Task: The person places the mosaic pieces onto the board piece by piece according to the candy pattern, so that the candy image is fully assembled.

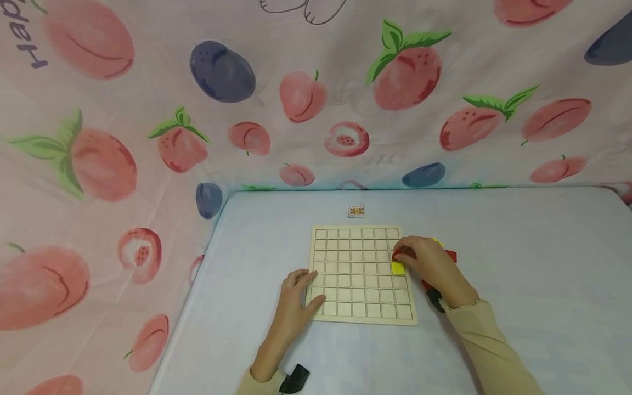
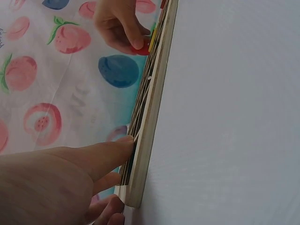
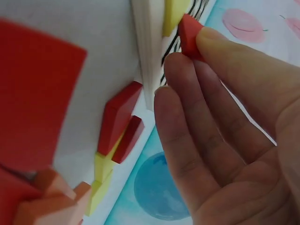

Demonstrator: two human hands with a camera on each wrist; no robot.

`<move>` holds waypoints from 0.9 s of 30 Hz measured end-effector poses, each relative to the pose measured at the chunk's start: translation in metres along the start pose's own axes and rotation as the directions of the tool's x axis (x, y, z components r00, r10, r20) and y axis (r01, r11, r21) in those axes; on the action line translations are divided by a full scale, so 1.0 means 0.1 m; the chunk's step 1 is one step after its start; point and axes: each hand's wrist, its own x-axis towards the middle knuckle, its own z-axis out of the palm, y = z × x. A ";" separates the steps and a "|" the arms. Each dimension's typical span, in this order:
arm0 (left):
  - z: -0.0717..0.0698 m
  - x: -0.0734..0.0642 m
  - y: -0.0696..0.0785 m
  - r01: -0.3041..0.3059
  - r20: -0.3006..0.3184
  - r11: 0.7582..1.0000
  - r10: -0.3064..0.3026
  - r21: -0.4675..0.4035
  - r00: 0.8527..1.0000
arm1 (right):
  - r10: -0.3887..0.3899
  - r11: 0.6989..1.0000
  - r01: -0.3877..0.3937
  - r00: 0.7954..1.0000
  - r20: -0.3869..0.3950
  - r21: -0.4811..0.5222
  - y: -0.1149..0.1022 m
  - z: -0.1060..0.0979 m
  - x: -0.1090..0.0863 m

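A pale wooden board (image 1: 359,281) with a square grid lies flat on the table. My left hand (image 1: 292,308) rests at its left edge, the thumb on the grid and the other fingers along the rim. Between thumb and fingertips, my right hand (image 1: 436,270) pinches a small red block (image 3: 188,35) over the board's right side. A yellow block (image 1: 398,268) sits on the grid near that side, just below the red one. In the right wrist view the red block is right beside the yellow block; whether they touch, I cannot tell.
Loose red blocks (image 3: 119,115), yellow blocks (image 3: 103,166) and orange blocks (image 3: 54,204) lie right of the board, partly hidden by my right arm in the head view. A small patterned card (image 1: 356,211) lies behind the board. A fruit-print cloth (image 1: 296,164) hangs at the back and left.
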 end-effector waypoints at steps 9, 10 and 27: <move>0.00 -0.01 -0.01 0.000 -0.003 1.000 0.000 0.002 1.000 | 0.011 0.999 -0.011 1.000 0.015 -0.030 0.03 0.03 0.03; 0.00 -0.01 -0.01 -0.001 -0.004 1.000 0.001 0.002 1.000 | 0.011 0.999 -0.010 1.000 0.015 -0.044 0.04 0.03 0.04; 0.00 0.00 0.00 -0.018 -0.014 1.000 0.018 0.012 1.000 | 0.055 0.998 -0.055 0.997 0.052 -0.005 0.06 0.04 0.09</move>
